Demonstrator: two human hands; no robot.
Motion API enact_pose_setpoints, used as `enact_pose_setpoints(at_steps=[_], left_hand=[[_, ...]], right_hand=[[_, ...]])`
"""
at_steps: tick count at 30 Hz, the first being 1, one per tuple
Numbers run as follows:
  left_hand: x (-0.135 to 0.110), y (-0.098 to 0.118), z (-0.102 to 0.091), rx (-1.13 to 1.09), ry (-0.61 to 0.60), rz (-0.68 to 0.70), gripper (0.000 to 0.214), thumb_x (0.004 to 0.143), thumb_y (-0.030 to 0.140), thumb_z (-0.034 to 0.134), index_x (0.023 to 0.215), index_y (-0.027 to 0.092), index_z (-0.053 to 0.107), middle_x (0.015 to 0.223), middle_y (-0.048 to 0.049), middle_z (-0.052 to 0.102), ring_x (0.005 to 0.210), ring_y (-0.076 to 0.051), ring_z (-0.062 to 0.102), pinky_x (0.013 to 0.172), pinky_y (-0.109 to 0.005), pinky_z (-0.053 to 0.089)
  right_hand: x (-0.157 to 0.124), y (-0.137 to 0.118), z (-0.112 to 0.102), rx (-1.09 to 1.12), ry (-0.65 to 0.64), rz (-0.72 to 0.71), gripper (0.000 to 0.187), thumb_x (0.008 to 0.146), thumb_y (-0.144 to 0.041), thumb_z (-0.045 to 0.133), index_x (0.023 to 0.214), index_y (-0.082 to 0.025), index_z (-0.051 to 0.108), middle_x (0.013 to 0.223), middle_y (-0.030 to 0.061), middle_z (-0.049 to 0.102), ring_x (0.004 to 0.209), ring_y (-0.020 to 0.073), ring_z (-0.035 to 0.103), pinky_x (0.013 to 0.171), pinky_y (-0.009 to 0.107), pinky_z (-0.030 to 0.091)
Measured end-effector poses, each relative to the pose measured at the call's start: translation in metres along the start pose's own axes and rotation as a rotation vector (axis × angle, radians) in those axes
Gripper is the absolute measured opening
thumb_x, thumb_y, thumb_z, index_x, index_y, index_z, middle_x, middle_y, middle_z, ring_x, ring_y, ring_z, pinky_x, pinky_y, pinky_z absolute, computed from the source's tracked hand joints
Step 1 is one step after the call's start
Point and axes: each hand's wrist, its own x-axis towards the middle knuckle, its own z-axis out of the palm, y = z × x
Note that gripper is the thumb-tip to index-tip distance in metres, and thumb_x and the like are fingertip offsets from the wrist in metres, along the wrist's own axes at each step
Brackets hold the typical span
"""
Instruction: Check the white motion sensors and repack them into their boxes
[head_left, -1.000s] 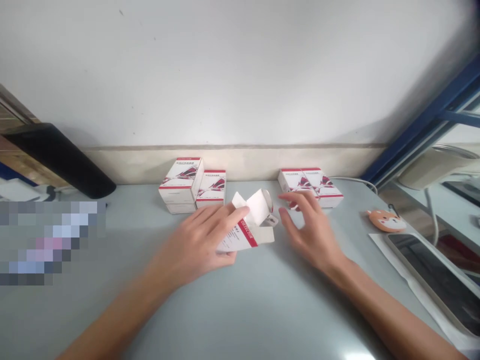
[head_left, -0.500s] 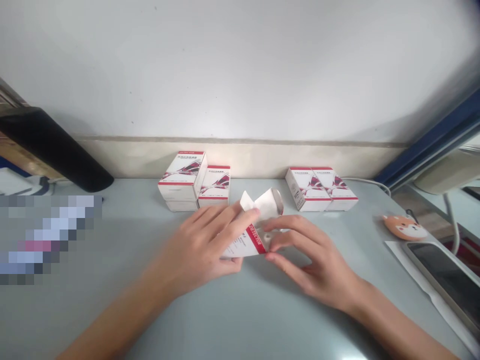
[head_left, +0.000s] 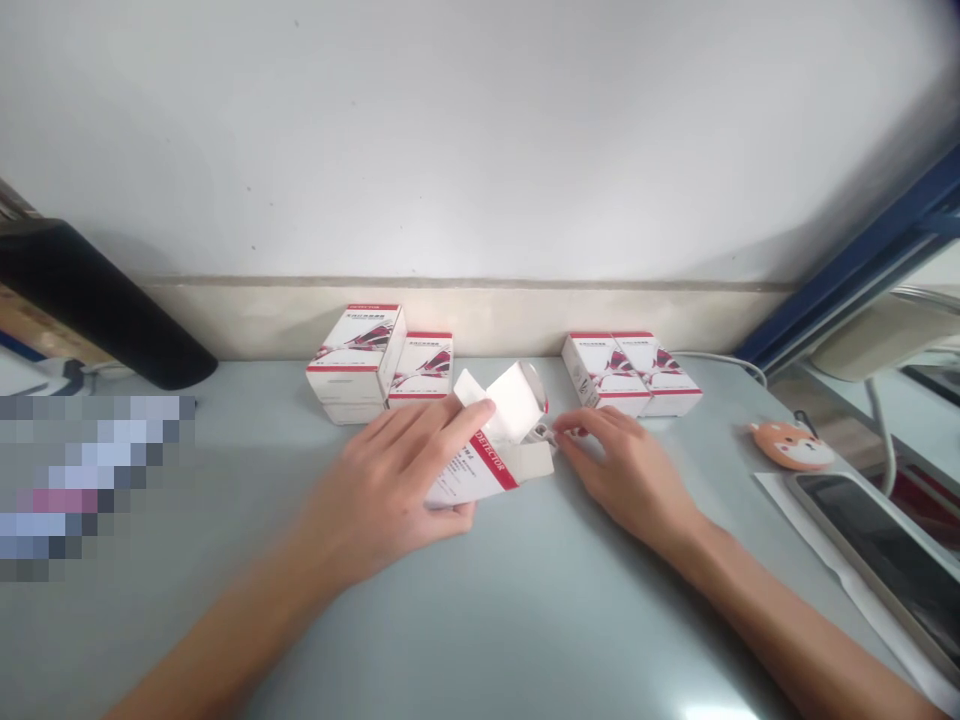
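Observation:
My left hand [head_left: 397, 480] grips a small white carton [head_left: 480, 465] with a red band, lying on its side on the grey table [head_left: 480, 620]. The carton's end flaps [head_left: 510, 400] stand open, pointing right and away. My right hand [head_left: 626, 470] rests on the table just right of the open end, its fingers pinched on a small item [head_left: 551, 433] at the carton's mouth that I cannot make out. Behind the carton a round whitish object [head_left: 534, 378] peeks over the flap.
Three matching boxes [head_left: 356, 355] are grouped against the wall at the left; two more [head_left: 630, 372] lie at the right. An orange animal-shaped item [head_left: 791, 445] and a tablet [head_left: 877, 540] lie at the right. A black object [head_left: 97, 310] leans at the left.
My right hand came from the boxes at the back to the carton's open end, held the lower flap, then shifted slightly up to pinch a small item at the mouth. My left hand kept its hold.

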Motion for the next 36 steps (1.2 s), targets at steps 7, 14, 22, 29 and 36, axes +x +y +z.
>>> enact_pose_setpoints(at_steps=[7,14,22,29,36], left_hand=[[-0.003,0.002,0.000,-0.003,-0.037,0.072,0.072,0.081,0.010,0.069,0.149,0.019,0.047,0.128,-0.0134,0.072,0.108,-0.029,0.071,0.094,-0.042,0.056],[-0.008,0.005,0.003,-0.041,-0.069,0.203,0.075,0.081,0.010,0.070,0.149,0.032,0.046,0.147,-0.0174,0.060,0.118,-0.032,0.069,0.093,-0.045,0.058],[-0.002,0.013,0.000,-0.172,-0.093,0.039,0.074,0.078,0.018,0.068,0.147,0.030,0.043,0.148,-0.0126,0.060,0.109,-0.025,0.073,0.086,-0.036,0.060],[0.006,0.022,-0.003,-0.256,-0.118,-0.106,0.082,0.080,0.024,0.071,0.152,0.034,0.034,0.149,-0.0112,0.060,0.109,-0.027,0.075,0.083,-0.035,0.062],[0.000,0.017,-0.006,-0.420,-0.142,-0.408,0.092,0.080,0.025,0.077,0.156,0.030,0.026,0.136,-0.0134,0.066,0.114,-0.030,0.073,0.085,-0.039,0.062]], right_hand=[[-0.001,-0.021,-0.017,0.279,0.143,-0.261,0.014,0.101,-0.021,0.064,0.112,-0.025,0.072,0.106,0.0053,0.072,0.096,0.0201,0.069,0.085,0.035,0.056],[-0.011,-0.028,-0.018,0.012,-0.047,-0.484,0.032,0.102,-0.006,0.054,0.125,-0.025,0.066,0.109,0.0039,0.074,0.084,0.0190,0.065,0.074,0.033,0.048],[-0.006,-0.020,-0.025,-0.087,0.176,-0.581,0.028,0.091,-0.007,0.060,0.109,-0.026,0.069,0.109,0.0033,0.071,0.076,0.0167,0.061,0.067,0.031,0.043],[0.001,-0.009,-0.046,0.213,0.319,-0.349,0.016,0.096,-0.015,0.055,0.098,-0.025,0.067,0.121,0.0076,0.063,0.084,0.0176,0.064,0.070,0.032,0.048],[0.016,0.002,-0.058,1.169,0.467,0.346,0.011,0.092,-0.036,0.062,0.095,-0.027,0.056,0.090,-0.0014,0.068,0.068,0.0155,0.059,0.055,0.026,0.052]])
